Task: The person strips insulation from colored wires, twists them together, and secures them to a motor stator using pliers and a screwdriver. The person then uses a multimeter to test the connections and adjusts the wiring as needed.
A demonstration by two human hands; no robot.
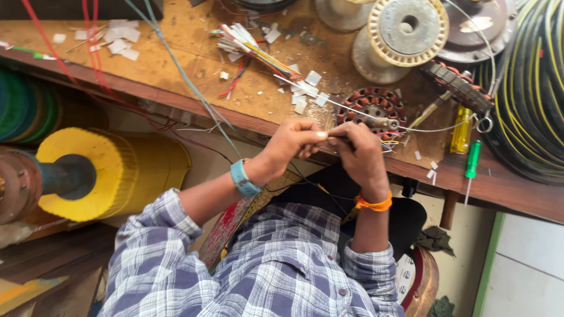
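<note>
Head view, workbench from above. At far left, a yellow wire spool (97, 176) is sitting on a horizontal spindle below the wooden bench (176, 64); white paper scraps (120, 38) are lying on the bench top above it. A bundle of multicoloured wires (252, 50) is resting further along the bench.

Your left hand (292, 144), teal band (242, 179) on its wrist, is reaching in over the bench edge; thumb and forefinger are pinching shut on a thin wire lead (329, 132), tip to tip with the other hand. Your right hand (361, 155), orange thread (373, 203) at the wrist, is curling closed on the same lead from the other side.

Just beyond your knuckles, a copper-wound stator (374, 111) is lying flat on the bench near its front edge; its coloured leads are trailing toward your fingers. A long white sleeved wire (305, 91) is crossing over it.

Further right, empty metal spools (405, 32) are standing at the back, a yellow-handled screwdriver (462, 132) and a green-handled screwdriver (472, 161) are lying beside a coil of black and yellow cable (531, 88).
</note>
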